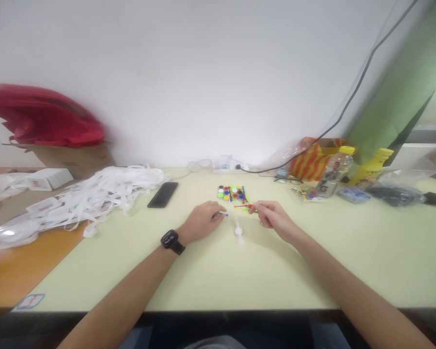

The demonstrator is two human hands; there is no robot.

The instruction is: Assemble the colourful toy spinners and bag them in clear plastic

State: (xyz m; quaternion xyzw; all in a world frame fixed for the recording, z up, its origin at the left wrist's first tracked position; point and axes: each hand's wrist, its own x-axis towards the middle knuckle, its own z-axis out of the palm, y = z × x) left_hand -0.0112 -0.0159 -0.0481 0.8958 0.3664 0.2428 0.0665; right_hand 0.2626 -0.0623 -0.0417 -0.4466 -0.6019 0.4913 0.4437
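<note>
My left hand [203, 220], a dark watch on its wrist, is closed, with the tip of a small blue piece [224, 214] showing at its fingertips. The fingers cover most of that piece, so its kind cannot be made out. My right hand [274, 218] pinches a thin red stick [242, 207] that points left. Yellow-green strips lie close to it, partly behind the fingers. On the table between both hands is a small white round-ended piece [239, 231], somewhat blurred. Just beyond sit several small coloured discs [225, 193] in rows, with thin coloured sticks among them.
A black phone [163, 195] lies left of the discs. Farther left spreads a heap of white straps [94, 196] beside a cardboard box [72, 160]. A power strip [227, 165] is against the wall. At right stand a clear bottle [333, 172] and a yellow bottle [371, 169].
</note>
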